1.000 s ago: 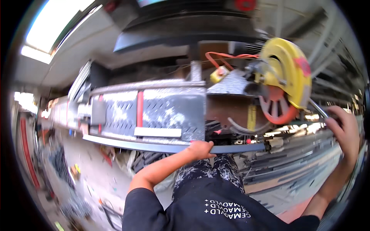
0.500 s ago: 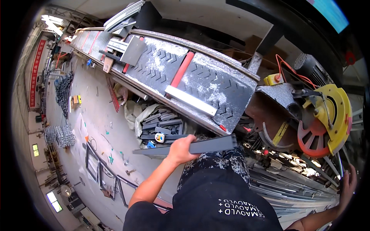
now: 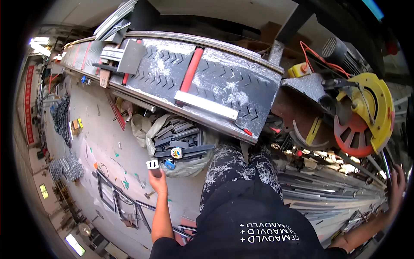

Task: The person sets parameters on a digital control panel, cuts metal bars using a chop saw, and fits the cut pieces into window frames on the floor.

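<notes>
1. The left hand (image 3: 157, 181) left the bench edge (image 3: 202, 116) and swung out left over the floor
2. The profile (image 3: 152, 164) it held went from lying crosswise to end-on
3. The right hand (image 3: 396, 183) dropped from the saw (image 3: 364, 116) to the stacked bars (image 3: 327, 185)

My right hand (image 3: 396, 183) sits at the right rim of the frame, warped and partly cut off; I cannot tell what it touches. My left hand (image 3: 158, 180) covers most of the short metal profile piece (image 3: 152, 164); only 1 end face shows. The sack of offcuts (image 3: 181, 149) is partly hidden under the bench (image 3: 207, 82). Items at the far-left floor are too small to identify.
</notes>
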Tool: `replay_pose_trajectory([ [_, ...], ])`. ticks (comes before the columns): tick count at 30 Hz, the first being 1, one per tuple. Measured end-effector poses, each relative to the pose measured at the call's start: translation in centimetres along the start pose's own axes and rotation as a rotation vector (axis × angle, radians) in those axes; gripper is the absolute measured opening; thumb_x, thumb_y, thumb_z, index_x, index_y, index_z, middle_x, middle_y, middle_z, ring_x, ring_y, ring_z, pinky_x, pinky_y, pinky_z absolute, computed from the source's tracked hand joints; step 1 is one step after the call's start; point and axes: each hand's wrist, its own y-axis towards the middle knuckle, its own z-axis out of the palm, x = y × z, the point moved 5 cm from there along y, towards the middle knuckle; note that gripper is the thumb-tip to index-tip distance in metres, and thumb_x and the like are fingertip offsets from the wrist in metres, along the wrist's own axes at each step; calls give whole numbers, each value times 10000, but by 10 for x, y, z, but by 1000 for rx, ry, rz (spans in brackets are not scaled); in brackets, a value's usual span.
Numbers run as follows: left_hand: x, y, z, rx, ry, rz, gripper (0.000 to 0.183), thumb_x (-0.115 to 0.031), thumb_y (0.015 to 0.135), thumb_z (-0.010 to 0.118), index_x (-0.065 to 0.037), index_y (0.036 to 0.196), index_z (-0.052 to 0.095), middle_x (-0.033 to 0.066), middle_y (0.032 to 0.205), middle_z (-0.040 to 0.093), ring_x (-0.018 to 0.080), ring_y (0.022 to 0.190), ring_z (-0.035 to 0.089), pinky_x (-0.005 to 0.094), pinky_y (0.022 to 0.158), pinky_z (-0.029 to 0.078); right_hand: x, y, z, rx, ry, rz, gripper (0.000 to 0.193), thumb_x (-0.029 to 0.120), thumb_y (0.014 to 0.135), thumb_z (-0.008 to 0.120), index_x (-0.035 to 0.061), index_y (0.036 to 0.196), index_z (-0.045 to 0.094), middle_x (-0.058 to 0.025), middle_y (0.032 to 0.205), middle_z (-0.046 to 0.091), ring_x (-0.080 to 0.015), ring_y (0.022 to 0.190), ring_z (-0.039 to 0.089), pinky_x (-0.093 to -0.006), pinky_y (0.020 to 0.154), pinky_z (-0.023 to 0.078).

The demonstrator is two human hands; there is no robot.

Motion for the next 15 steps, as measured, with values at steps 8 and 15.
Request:
replay_pose_trajectory([
  [8,151,-11,0,-358,-166,-444,411,-49,778,741,39,1133,555,148,1091,647,228,920,643,367,865,518,84,-9,-3,76,23,301,358,318,954,605,70,1213,618,-13,1067,654,-51,718,529,-189,511,350],
  [15,169,12,29,217,45,-210,388,-43,720,789,27,1047,594,109,946,670,200,830,642,344,779,514,59,-8,1,97,104,282,406,364,941,618,47,1195,611,1,942,607,-66,781,525,-204,606,403],
])
